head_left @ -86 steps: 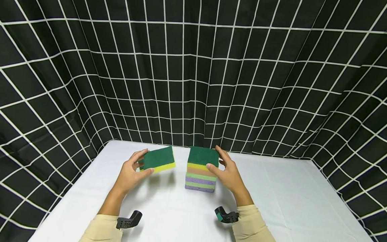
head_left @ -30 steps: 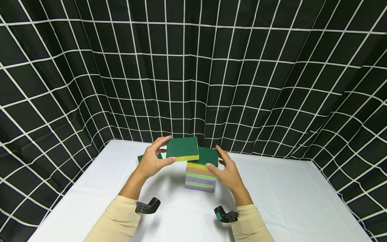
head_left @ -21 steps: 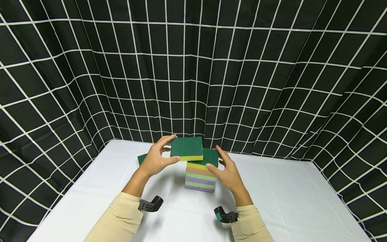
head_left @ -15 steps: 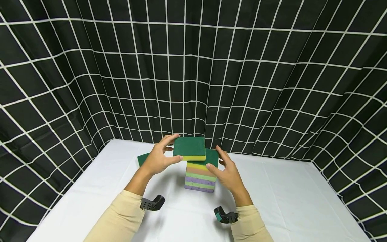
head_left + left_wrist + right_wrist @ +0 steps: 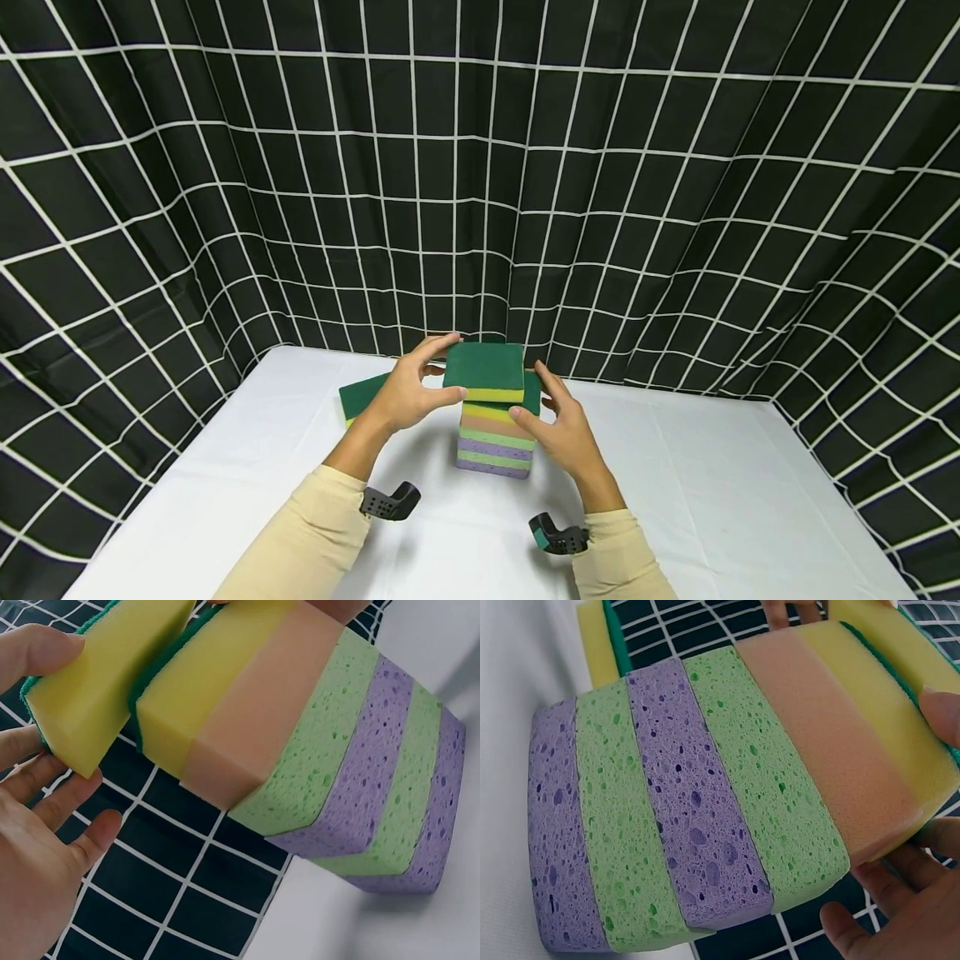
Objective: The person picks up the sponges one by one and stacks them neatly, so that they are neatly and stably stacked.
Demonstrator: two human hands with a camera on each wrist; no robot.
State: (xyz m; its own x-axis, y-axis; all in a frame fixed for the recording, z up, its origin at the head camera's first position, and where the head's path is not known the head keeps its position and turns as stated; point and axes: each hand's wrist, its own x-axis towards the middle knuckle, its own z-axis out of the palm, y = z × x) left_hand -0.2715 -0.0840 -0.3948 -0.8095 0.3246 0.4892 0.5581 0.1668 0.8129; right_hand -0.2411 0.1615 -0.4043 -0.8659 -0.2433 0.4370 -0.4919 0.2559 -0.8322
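My left hand (image 5: 411, 390) grips a yellow sponge with a dark green scouring side (image 5: 486, 365) by its left end, thumb in front and fingers behind. This sponge hangs over the stack of sponges (image 5: 495, 443), shifted a little left of it, green side up. In the left wrist view a narrow wedge of gap parts the held sponge (image 5: 112, 671) from the stack (image 5: 300, 727). Purple, light green, orange and yellow layers make up the stack, topped by a dark green face. My right hand (image 5: 561, 423) holds the stack's upper right end between thumb and fingers.
Another yellow and green sponge (image 5: 364, 393) lies on the white table (image 5: 720, 483) to the left, partly behind my left hand. A black curtain with a white grid (image 5: 480, 208) hangs behind and around the table.
My left hand has carried the sponge from the left to over the stack, lately moving right and slightly down. The sponge lying at left shows more now. My right hand stays put.
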